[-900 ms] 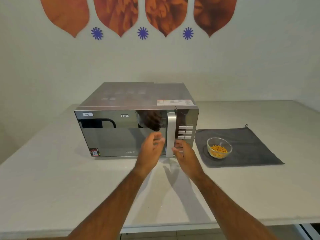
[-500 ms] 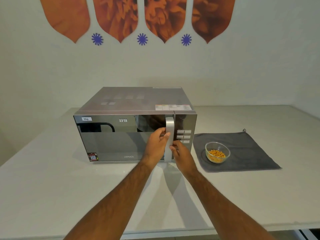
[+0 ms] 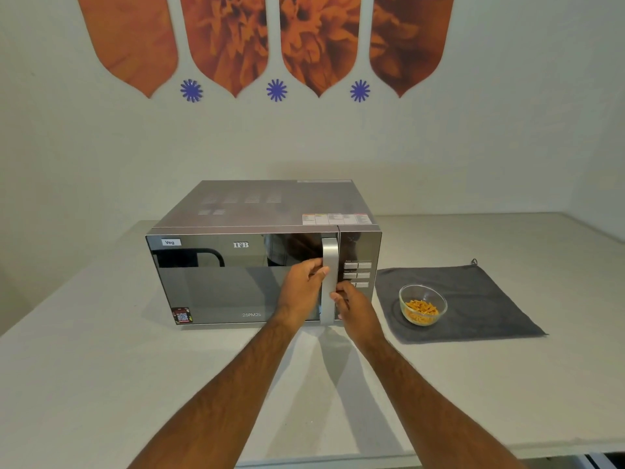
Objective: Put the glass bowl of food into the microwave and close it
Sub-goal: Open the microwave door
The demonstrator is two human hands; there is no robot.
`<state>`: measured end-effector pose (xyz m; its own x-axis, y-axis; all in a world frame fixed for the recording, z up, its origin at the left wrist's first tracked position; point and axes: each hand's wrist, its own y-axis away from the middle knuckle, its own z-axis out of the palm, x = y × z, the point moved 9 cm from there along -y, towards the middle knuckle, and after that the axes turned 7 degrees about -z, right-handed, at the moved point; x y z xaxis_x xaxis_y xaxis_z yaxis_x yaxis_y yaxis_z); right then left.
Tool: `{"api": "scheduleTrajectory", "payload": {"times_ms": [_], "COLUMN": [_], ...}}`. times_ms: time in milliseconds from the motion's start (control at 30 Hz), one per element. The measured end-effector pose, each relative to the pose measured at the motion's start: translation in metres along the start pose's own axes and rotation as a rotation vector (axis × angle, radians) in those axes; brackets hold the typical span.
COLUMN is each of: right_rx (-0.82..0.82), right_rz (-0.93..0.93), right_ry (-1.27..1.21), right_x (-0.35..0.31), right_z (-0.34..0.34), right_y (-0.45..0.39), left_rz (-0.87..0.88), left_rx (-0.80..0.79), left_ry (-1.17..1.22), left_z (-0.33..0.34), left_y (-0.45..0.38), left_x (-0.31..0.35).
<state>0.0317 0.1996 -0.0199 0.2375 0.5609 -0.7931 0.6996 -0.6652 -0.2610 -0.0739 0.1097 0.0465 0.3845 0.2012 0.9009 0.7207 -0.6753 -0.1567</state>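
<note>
A silver microwave (image 3: 236,286) with a mirrored door stands on the counter, its door shut. My left hand (image 3: 304,289) curls around the vertical silver handle (image 3: 329,255) from the left, fingertips on its edge. My right hand (image 3: 355,308) holds the same handle lower down from the right. A small glass bowl (image 3: 422,304) with orange food pieces sits on a dark grey cloth (image 3: 473,299) to the right of the microwave, untouched.
The pale counter (image 3: 101,367) runs wide on both sides, with its front edge near the bottom of the frame. A white wall with orange and blue decals stands close behind the microwave.
Both hands moved forward from just in front of the door and closed on the handle. The door has not visibly moved.
</note>
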Motion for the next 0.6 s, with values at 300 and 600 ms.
{"api": "scheduleTrajectory", "payload": {"times_ms": [300, 600], "right_rx": [0.013, 0.027], "right_rz": [-0.029, -0.062], "right_ry": [-0.038, -0.011], "right_x": [0.006, 0.001], "right_z": [0.005, 0.005], "right_y": [0.022, 0.041], "left_rz": [-0.004, 0.002], "left_rx": [-0.001, -0.012], "left_ry": [0.006, -0.015], "left_z": [-0.005, -0.014], "left_y": [0.02, 0.042], "left_x": [-0.01, -0.009]}}
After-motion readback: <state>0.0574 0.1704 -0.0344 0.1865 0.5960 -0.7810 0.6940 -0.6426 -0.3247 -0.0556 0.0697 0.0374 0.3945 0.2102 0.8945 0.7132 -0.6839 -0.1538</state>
